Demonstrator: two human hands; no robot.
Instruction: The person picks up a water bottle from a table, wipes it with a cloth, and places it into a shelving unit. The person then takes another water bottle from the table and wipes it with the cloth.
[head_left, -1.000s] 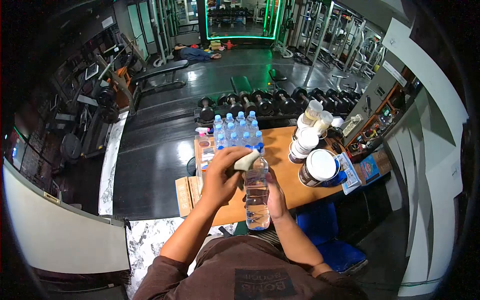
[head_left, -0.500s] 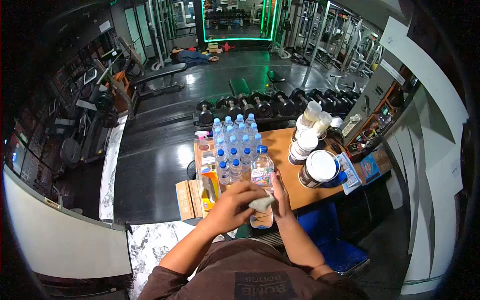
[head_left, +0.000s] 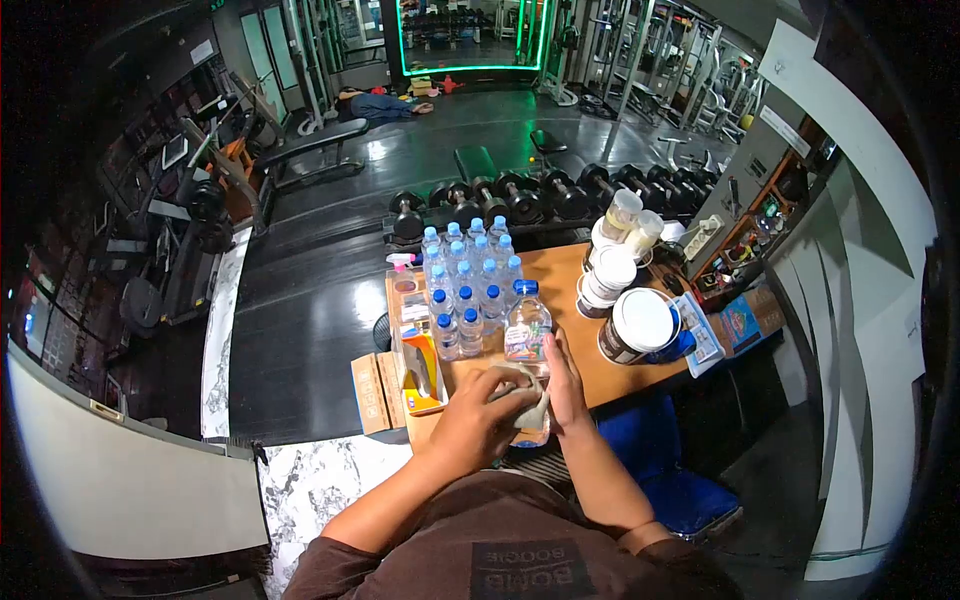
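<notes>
A large clear water bottle (head_left: 527, 335) with a blue cap and a printed label is in front of my chest, at the table's near edge. My right hand (head_left: 565, 385) grips its right side, thumb and palm along the plastic. With curled fingers my left hand (head_left: 487, 412) holds a pale cloth (head_left: 534, 412) against the bottle's lower part. Hand and cloth hide much of that part. Just beyond, several smaller water bottles (head_left: 466, 295) stand upright in rows, with light and dark blue caps.
On the wooden table (head_left: 550, 268) are white-lidded tubs (head_left: 641, 325) to the right. A spray bottle (head_left: 403, 275), a yellow box (head_left: 424, 370) and an open carton (head_left: 377, 392) are left. A blue chair (head_left: 670, 480) is at the near right; dumbbells (head_left: 520, 195) line the rack behind.
My left hand and the cloth have shifted lower on the large bottle, and the cloth now covers more of its base. My right hand still grips its side. The view has tilted slightly.
</notes>
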